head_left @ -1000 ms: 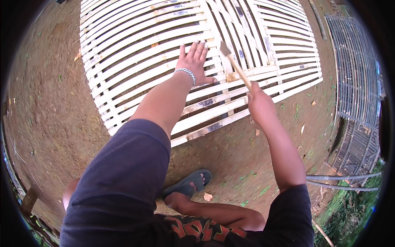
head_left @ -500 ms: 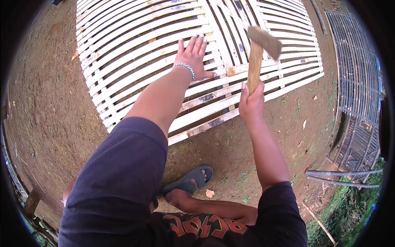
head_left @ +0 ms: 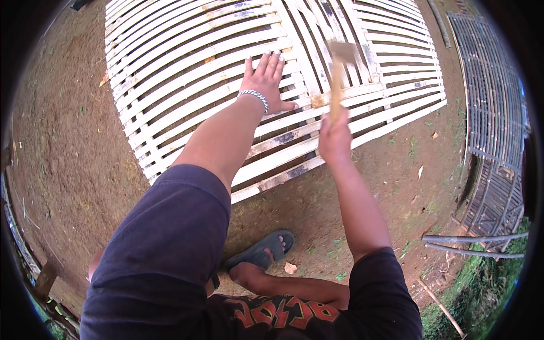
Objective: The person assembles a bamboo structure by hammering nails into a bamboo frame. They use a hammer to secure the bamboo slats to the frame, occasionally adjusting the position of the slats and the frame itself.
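My left hand [head_left: 264, 83], with a chain bracelet at the wrist, lies palm down with spread fingers on a panel of pale slats [head_left: 187, 85]. In my right hand [head_left: 335, 137] is a hatchet [head_left: 336, 85], gripped low on its wooden handle. Its dark head, blurred by motion, is over the panel's lengthwise strips, to the right of my left hand. Whether the head touches the panel I cannot tell. A short crosspiece [head_left: 348, 94] with a brown-stained left end lies below those strips.
Brown soil [head_left: 68, 147] surrounds the panel. My sandalled foot [head_left: 263, 252] stands near its front edge. Farther right are a dark slatted rack [head_left: 490, 85], loose poles [head_left: 473, 238], a thin stick [head_left: 442, 309] and green plants [head_left: 487, 289].
My right hand and the hatchet have moved a little to the left, with the handle more upright. The left hand stays nearly in place on the slats.
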Tool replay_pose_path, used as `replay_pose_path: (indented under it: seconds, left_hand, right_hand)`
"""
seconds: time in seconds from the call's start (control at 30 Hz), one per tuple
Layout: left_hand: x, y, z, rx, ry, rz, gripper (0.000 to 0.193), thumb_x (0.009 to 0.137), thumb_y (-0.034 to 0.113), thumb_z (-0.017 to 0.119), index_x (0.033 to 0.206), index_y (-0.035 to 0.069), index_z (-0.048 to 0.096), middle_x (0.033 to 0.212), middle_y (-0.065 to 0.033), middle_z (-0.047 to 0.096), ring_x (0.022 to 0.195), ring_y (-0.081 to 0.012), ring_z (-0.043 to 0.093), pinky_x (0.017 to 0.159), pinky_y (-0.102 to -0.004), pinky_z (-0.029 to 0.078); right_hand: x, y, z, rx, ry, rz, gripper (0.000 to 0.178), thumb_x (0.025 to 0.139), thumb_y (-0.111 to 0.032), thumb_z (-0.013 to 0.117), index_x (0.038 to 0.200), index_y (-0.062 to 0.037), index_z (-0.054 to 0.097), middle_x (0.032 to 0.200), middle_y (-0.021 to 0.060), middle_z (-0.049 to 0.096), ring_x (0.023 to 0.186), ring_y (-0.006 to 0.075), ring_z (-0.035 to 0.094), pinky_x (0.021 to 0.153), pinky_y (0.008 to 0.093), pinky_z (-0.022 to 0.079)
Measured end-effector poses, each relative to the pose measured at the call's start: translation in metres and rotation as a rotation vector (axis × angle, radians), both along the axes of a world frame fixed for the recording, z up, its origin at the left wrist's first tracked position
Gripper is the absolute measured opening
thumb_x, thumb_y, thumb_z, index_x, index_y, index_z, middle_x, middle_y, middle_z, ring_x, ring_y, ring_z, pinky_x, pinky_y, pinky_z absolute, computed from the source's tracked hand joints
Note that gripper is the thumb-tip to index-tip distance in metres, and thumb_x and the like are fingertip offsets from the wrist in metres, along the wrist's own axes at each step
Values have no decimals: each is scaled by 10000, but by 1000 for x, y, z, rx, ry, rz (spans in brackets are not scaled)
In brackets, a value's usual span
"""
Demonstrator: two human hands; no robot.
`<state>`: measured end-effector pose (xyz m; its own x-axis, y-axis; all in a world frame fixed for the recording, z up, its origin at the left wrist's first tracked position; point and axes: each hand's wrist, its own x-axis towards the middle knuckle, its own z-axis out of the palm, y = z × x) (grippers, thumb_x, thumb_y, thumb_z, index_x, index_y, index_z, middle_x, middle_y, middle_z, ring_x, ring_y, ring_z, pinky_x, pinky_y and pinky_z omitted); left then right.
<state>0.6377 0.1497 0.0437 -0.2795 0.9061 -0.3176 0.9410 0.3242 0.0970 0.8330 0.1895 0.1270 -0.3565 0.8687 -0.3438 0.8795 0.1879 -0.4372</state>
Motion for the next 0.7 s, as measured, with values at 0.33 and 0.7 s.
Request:
replay_pose_path:
  seconds: [0.33, 0.7]
  left_hand:
    - [0, -1, 3, -16, 20, 2, 1272, 820, 936, 451, 1684, 62, 122, 1763, -104, 117, 1629, -278, 77, 1294, -588, 74]
    - [-2, -4, 2, -3, 15, 0, 1270, 825, 935, 454, 1684, 66, 108, 1763, -108, 112, 1629, -281, 78, 1295, -588, 73]
  right_hand:
    - [-17, 18, 35, 156, 430, -14, 439, 1068, -255, 544, 1422, -27, 420, 1059, 297, 712, 992, 468, 710, 841, 560, 544]
    - [-26, 61, 72, 216, 220, 115, 403, 1097, -284, 505, 1404, -31, 443, 970, 216, 710, 841, 349, 724, 734, 473, 571]
